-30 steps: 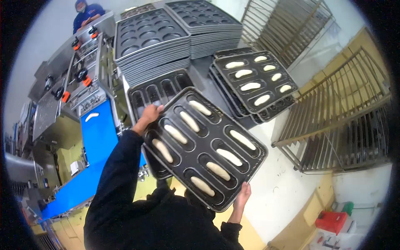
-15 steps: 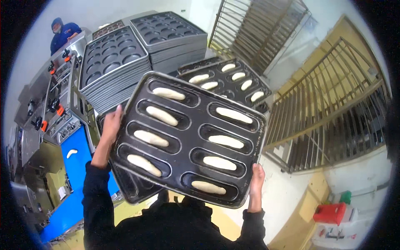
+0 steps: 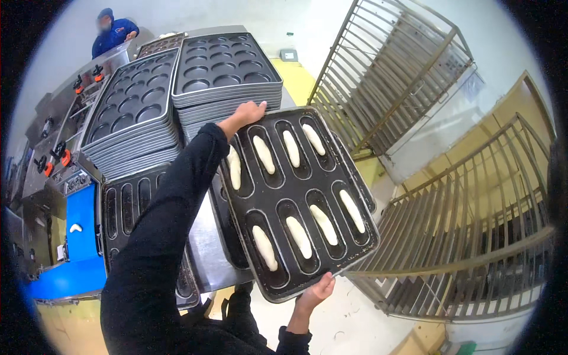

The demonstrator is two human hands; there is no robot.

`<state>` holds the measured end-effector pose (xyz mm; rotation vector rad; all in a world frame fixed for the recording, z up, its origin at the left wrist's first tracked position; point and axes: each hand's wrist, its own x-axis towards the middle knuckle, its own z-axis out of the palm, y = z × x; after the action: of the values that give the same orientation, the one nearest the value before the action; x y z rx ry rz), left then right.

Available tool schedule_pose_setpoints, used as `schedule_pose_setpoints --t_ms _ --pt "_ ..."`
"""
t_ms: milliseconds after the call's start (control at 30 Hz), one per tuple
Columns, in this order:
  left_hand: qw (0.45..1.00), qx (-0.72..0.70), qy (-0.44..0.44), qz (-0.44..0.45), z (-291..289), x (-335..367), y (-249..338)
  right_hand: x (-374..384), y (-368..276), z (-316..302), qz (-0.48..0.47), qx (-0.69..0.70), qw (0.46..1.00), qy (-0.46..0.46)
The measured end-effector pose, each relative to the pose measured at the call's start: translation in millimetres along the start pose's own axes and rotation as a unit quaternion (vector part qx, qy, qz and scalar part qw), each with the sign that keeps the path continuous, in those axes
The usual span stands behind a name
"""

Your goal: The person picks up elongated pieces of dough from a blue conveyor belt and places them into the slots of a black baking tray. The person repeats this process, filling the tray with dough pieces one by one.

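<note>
A dark baking tray [image 3: 273,190] with oblong moulds is tilted in front of me. Each mould holds a long pale dough piece [image 3: 299,236]. My left hand [image 3: 248,112] is closed on the tray's far left corner, its arm stretched across in front of me. At the near edge my right hand [image 3: 318,291] grips the rim, thumb on top. Another dark tray [image 3: 231,236] shows partly underneath; whether the two touch I cannot tell. Left of it, partly behind my sleeve, lies an empty oblong-mould tray [image 3: 118,204].
Two tall stacks of round-mould trays [image 3: 133,94] stand on the metal table [image 3: 207,260]. Metal racks [image 3: 390,77] rise at the back right and right [image 3: 467,236]. On the left, a blue conveyor belt [image 3: 80,248] carries one dough piece [image 3: 76,228]. A person in blue [image 3: 112,35] is far left.
The held tray has turned clockwise and shifted slightly right. My left hand has swung to its far side, my right hand to its near edge. The view has turned right.
</note>
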<state>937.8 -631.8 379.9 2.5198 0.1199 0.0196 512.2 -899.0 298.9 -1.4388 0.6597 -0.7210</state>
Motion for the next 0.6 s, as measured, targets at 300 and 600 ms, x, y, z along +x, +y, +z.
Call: schedule_pose_setpoints --t_ms 300,600 --pt "0.993 -0.017 -0.113 -0.015 35.4 46.5 -19.3 24.3 11.7 31.3 0.093 -0.007 0.995 0.017" --pt "0.912 -0.24 0.012 0.333 -49.9 -146.1 -58.6 -9.5 -2.1 18.1 -0.087 -0.166 0.981 0.042"
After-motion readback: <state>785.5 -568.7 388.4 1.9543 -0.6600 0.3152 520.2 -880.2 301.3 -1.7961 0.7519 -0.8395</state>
